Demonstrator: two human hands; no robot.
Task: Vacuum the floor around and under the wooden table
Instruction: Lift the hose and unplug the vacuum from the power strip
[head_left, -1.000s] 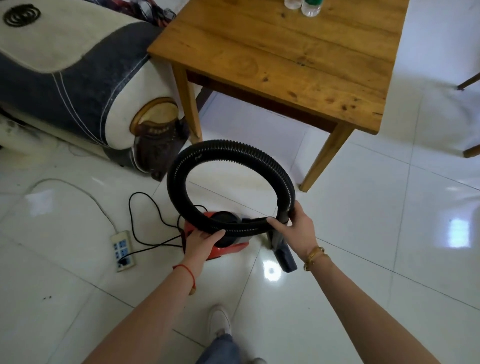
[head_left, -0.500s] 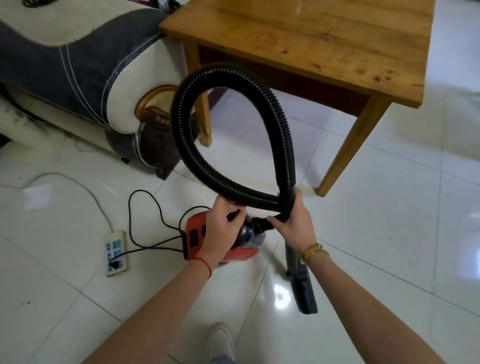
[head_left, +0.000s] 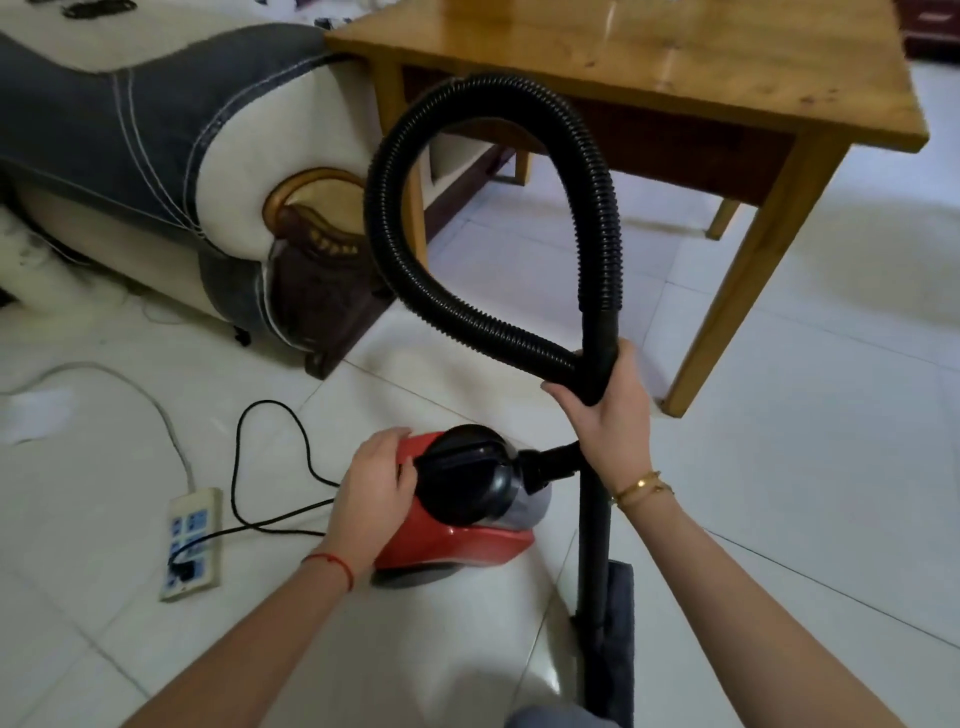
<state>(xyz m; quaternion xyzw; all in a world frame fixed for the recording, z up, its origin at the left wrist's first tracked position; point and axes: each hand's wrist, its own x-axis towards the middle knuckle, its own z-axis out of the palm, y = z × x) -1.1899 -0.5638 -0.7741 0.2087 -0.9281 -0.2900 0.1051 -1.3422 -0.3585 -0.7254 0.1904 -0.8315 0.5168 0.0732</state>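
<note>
A small red and black vacuum cleaner (head_left: 467, 540) sits on the white tiled floor (head_left: 779, 493) in front of me. Its black ribbed hose (head_left: 400, 156) loops up in front of the wooden table (head_left: 649, 57). My right hand (head_left: 608, 415) grips the rigid black wand (head_left: 592, 530) where the hose joins it. The wand runs down to a dark floor nozzle (head_left: 621, 623) near my feet. My left hand (head_left: 374, 483) rests flat on the rear of the red body, fingers spread over it.
A grey and cream sofa (head_left: 156, 156) stands at the left, close to the table's left legs. A white power strip (head_left: 191, 540) lies on the floor at the left with the black cord (head_left: 244, 457) plugged in and a grey cable (head_left: 130, 384) trailing away.
My left hand let go of the hose and came down onto the vacuum's red body. My right hand lifted the wand more upright, and the hose loop stands taller.
</note>
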